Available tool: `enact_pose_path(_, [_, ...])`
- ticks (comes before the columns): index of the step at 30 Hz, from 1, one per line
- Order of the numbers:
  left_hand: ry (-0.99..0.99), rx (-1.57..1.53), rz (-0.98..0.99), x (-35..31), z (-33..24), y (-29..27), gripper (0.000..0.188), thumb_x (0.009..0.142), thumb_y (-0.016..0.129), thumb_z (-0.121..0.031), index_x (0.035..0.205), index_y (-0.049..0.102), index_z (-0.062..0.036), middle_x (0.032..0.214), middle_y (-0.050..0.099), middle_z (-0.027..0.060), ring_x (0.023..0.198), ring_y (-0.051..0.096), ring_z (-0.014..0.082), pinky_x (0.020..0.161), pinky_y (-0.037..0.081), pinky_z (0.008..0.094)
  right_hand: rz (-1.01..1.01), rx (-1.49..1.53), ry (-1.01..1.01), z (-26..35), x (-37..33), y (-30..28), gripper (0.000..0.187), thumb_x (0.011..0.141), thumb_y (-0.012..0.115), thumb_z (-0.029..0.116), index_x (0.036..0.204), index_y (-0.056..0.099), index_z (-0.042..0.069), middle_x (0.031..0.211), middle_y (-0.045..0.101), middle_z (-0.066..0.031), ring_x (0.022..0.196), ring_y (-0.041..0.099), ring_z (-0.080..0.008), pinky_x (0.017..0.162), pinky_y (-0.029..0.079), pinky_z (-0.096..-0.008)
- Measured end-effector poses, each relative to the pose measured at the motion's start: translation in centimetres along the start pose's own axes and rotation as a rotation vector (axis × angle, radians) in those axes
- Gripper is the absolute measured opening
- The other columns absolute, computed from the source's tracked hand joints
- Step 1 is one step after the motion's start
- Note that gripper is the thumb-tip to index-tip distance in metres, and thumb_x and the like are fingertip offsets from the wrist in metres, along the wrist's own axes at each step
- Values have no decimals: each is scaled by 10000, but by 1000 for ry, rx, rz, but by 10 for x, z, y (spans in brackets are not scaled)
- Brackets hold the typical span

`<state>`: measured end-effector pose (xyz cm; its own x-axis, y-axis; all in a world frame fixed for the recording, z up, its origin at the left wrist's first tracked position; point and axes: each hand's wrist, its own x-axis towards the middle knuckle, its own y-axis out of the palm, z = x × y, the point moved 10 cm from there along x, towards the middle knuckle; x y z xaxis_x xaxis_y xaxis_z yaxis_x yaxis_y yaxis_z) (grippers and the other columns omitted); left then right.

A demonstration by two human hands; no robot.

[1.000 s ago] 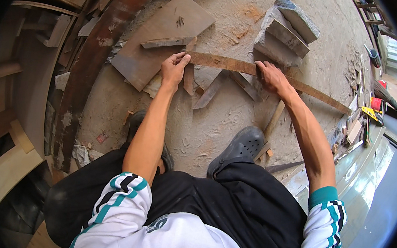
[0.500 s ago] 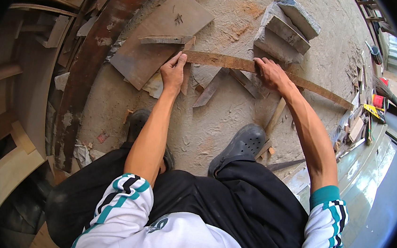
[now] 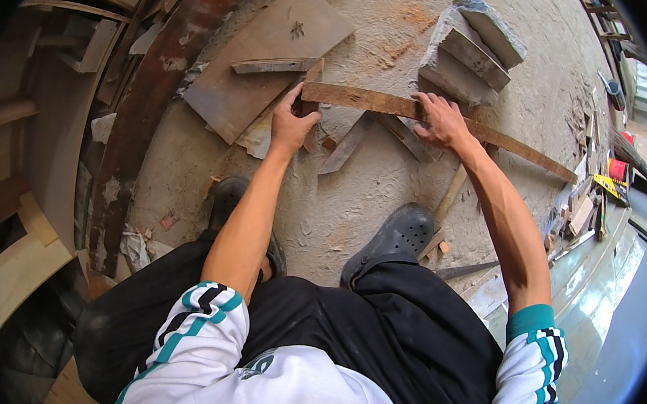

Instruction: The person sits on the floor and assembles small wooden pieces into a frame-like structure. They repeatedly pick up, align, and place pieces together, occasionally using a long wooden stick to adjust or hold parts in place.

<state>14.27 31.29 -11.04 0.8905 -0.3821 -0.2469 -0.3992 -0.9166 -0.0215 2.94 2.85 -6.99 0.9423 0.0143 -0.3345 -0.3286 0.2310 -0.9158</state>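
A long, narrow wooden strip (image 3: 359, 98) runs across in front of me, its far end reaching toward the clutter at the right. My right hand (image 3: 442, 121) grips it, with the fingers over the upper edge and the thumb along the lower one. At the strip's left end my left hand (image 3: 293, 126) is open, thumb and fingers apart; whether the fingertips touch the end cannot be made out. Beyond that hand, a flat brown board (image 3: 276, 44) carries a short wood piece (image 3: 274, 65) and a small heap of nails (image 3: 298, 29).
Broken concrete blocks (image 3: 471, 53) stand beyond my right hand. Wood offcuts (image 3: 346, 146) and a wooden handle (image 3: 449, 194) lie below the strip. A long dark beam (image 3: 147, 102) runs along the left. At the right are a yellow-and-black item (image 3: 609, 188) and glossy panels (image 3: 594, 279).
My left thumb and fingers have spread from their pinch on the strip's left end. The right hand keeps its grip, its thumb now showing below the strip. The strip has barely moved.
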Motion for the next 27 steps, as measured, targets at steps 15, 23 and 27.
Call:
enact_pose_path(15, [169, 777, -339, -11, -35, 2, 572, 726, 766, -150, 1263, 639, -1, 1133, 687, 201, 1077, 644, 378, 954, 508, 447, -42, 156, -126, 77, 44, 3, 520, 900, 648, 214, 1388, 486, 136, 1171, 605, -151, 1107, 610, -361, 894, 504, -482])
enact_pose_path(23, [125, 793, -322, -13, -34, 4, 533, 734, 701, -109, 1256, 668, -3, 1106, 709, 193, 1033, 638, 378, 934, 514, 452, -62, 183, -144, 76, 40, 4, 568, 879, 677, 146, 1411, 478, 141, 1153, 578, -153, 1117, 583, -355, 886, 494, -476])
enact_pose_path(27, [117, 766, -340, -17, -31, 1, 542, 739, 700, -108, 1271, 666, -11, 1095, 708, 190, 1020, 639, 368, 923, 516, 449, -54, 193, -159, 79, 38, 0, 575, 871, 692, 153, 1407, 484, 143, 1148, 579, -146, 1110, 583, -354, 884, 492, -472])
